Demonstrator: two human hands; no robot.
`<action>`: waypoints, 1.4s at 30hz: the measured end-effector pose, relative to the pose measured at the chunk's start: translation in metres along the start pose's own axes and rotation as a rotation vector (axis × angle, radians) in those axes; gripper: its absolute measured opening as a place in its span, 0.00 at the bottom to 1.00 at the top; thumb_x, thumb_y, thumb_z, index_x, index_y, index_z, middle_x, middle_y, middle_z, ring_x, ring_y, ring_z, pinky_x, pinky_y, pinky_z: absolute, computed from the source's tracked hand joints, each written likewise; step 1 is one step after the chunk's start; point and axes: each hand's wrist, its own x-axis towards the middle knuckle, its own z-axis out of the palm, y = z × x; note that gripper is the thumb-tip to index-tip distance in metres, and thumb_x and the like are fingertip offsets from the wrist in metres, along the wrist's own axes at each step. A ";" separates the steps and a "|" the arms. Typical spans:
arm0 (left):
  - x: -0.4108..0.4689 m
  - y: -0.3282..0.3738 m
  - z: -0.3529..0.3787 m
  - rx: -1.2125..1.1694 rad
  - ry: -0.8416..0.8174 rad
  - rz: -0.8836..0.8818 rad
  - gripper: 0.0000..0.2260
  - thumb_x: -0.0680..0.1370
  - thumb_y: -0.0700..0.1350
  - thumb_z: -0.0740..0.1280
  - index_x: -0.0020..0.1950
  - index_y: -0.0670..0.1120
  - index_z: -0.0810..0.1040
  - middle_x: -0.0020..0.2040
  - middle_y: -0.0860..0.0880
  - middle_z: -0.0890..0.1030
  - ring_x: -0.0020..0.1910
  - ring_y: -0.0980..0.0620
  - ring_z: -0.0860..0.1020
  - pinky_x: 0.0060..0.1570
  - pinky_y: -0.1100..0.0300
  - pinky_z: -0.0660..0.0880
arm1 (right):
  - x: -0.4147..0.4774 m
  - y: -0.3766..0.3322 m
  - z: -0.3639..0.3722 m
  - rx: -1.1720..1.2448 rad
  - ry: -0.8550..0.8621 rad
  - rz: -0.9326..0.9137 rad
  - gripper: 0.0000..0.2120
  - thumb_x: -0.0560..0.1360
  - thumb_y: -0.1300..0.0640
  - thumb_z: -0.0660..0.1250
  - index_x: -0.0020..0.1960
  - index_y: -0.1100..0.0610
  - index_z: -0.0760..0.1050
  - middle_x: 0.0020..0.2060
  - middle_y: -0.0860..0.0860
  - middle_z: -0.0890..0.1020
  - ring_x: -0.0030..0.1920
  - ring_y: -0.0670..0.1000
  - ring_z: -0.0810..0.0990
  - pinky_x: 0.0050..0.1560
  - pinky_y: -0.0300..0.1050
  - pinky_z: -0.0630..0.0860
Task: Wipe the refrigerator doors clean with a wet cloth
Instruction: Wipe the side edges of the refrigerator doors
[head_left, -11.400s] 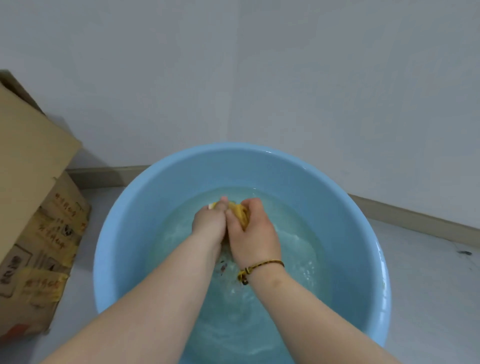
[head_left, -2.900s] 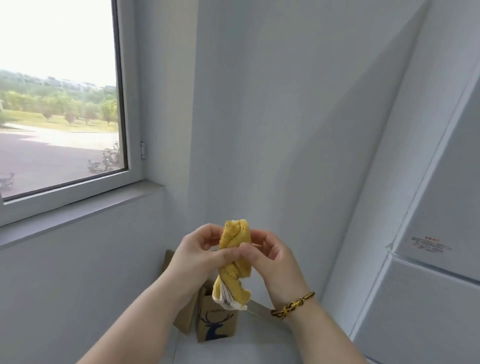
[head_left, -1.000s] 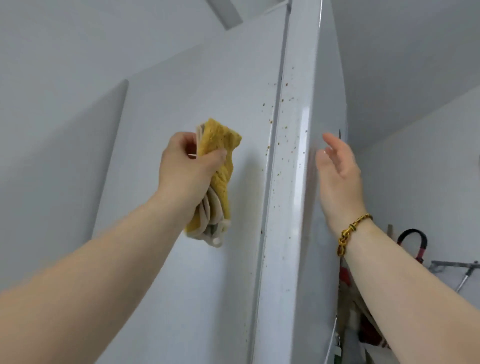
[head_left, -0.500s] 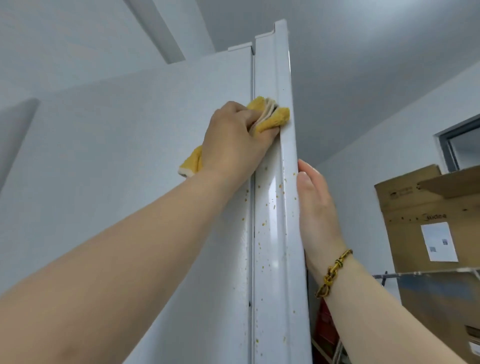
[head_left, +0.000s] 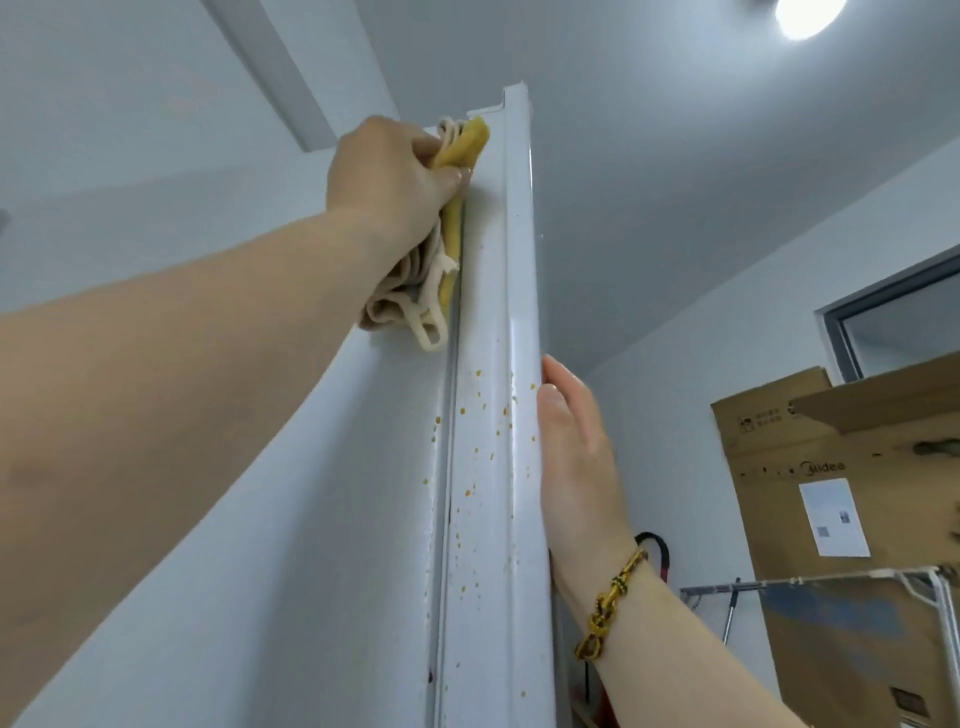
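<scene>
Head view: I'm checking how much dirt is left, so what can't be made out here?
Head view:
Front face of the white refrigerator door: turned away; only its speckled edge shows.
Its lower part: cut off by the bottom edge.
Folded yellow cloth: partly covered by the left hand.
Palm of the right hand: hidden behind the door.

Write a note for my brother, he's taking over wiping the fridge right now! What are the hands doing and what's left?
Left hand: grips the yellow cloth and presses it against the fridge near the top, right beside the door edge.
Right hand: open, laid flat against the far side of the door edge, apparently steadying it.
Done: the top stretch next to the cloth looks free of spots.
Left: orange-brown specks are scattered down the door edge below the cloth. Wipe downward through them, then do the rest of the doors.
</scene>
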 end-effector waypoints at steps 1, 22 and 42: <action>0.003 0.006 0.007 0.001 -0.004 -0.013 0.04 0.74 0.52 0.65 0.44 0.53 0.77 0.42 0.51 0.75 0.44 0.53 0.72 0.39 0.61 0.66 | 0.001 0.000 -0.001 -0.004 -0.003 -0.001 0.18 0.78 0.52 0.56 0.68 0.47 0.66 0.64 0.43 0.72 0.65 0.43 0.70 0.68 0.48 0.67; 0.004 -0.013 0.031 -0.025 -0.372 0.204 0.23 0.80 0.42 0.54 0.75 0.51 0.53 0.76 0.51 0.53 0.75 0.52 0.50 0.71 0.61 0.45 | 0.000 0.000 -0.001 0.042 -0.016 0.003 0.17 0.79 0.53 0.56 0.67 0.47 0.66 0.64 0.40 0.71 0.63 0.40 0.70 0.62 0.35 0.68; -0.089 -0.022 0.010 -0.173 -0.415 0.242 0.25 0.77 0.39 0.61 0.72 0.54 0.59 0.69 0.58 0.62 0.69 0.60 0.59 0.57 0.84 0.51 | -0.001 0.003 -0.002 0.084 -0.013 -0.016 0.18 0.79 0.55 0.56 0.69 0.50 0.66 0.65 0.42 0.71 0.64 0.41 0.69 0.66 0.38 0.67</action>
